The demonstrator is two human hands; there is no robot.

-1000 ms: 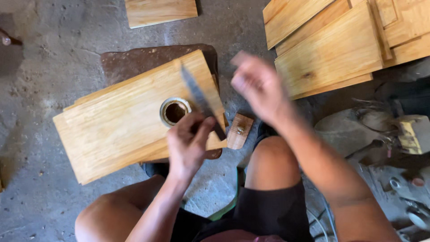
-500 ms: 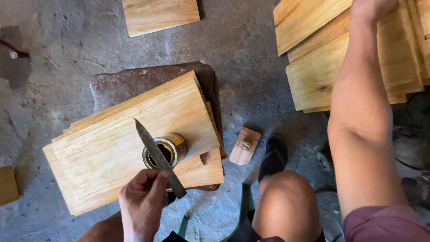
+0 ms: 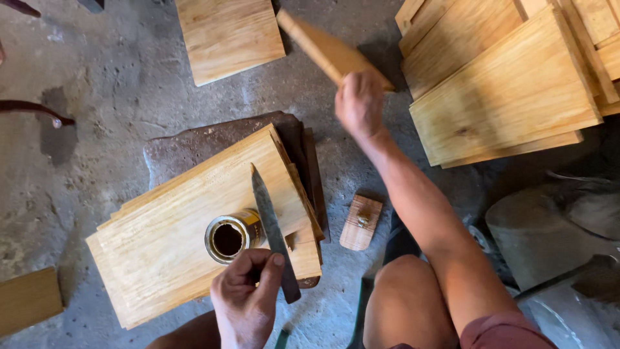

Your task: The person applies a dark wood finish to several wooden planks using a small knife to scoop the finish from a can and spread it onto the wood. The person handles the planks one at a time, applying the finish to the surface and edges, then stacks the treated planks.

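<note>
1. Head view: my left hand (image 3: 248, 300) is closed around the handle end of a long flat blade (image 3: 270, 223), whose dark tip points away from me across the stack of boards (image 3: 181, 226) in front of my knees. An open tin (image 3: 230, 237) with dark liquid inside stands on the top board, just left of the blade and close to my knuckles.

2. Same view, further out: my right hand (image 3: 359, 102) is clamped on one end of a narrow wooden slat (image 3: 323, 46), lifted above the concrete floor (image 3: 97, 97) between a single board (image 3: 227, 35) and the big pile of planks (image 3: 510, 84) on my right. A small wooden block (image 3: 361, 222) with a metal fitting lies on the floor beside my right knee.

3. What could go wrong, as I judge it: the blade sits so near the tin that a careless swing could tip it and spill the liquid over the boards. The slat is gripped at one end only, so it could twist or strike the plank pile.

4. Hard to make out: my right hand is blurred, so the finger positions are unclear. My fist hides the blade's handle. The plank pile and a board (image 3: 29, 298) at the left edge are cut off.
</note>
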